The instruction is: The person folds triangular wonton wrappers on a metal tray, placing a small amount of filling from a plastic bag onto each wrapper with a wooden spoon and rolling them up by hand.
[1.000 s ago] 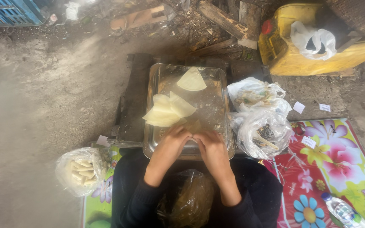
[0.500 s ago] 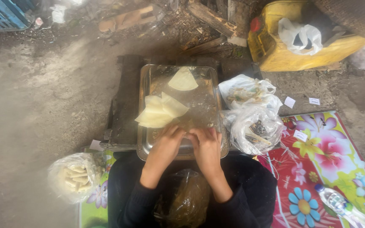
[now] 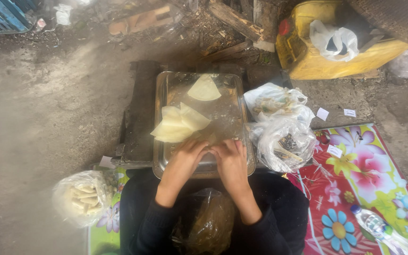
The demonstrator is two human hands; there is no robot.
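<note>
Steel, dull and greasy, formed the rectangular metal tray [image 3: 242, 141] that sat on a dark low stand on dusty grey concrete. Both of the person's hands lay at the tray's near edge, side by side with fingertips almost meeting. The left hand [image 3: 189, 156] and the right hand [image 3: 231, 160] were flattened, fingers bent narrowly over something small between them; what they pressed was hidden, and whether they gripped it could not be told.

A stack of pale yellow, thin dough wrappers [image 3: 178, 123] lay along the tray's left edge, just beyond the left hand, partly overhanging the rim. A single pale folded wrapper [image 3: 204, 89] rested near the tray's far edge, well apart from the hands.

Two crumpled clear plastic bags [image 3: 282, 130] with dark contents sat touching the tray's right edge. A clear bag of pale finished rolls [image 3: 82, 197] lay on the ground near the person's left elbow. A brownish plastic bag [image 3: 208, 222] rested in the lap between dark sleeves. A bright flower-printed mat [image 3: 364, 174] spread to the right, carrying a small plastic bottle [image 3: 371, 224]. A yellow plastic canister [image 3: 308, 42] stood beyond the tray's far right corner.
</note>
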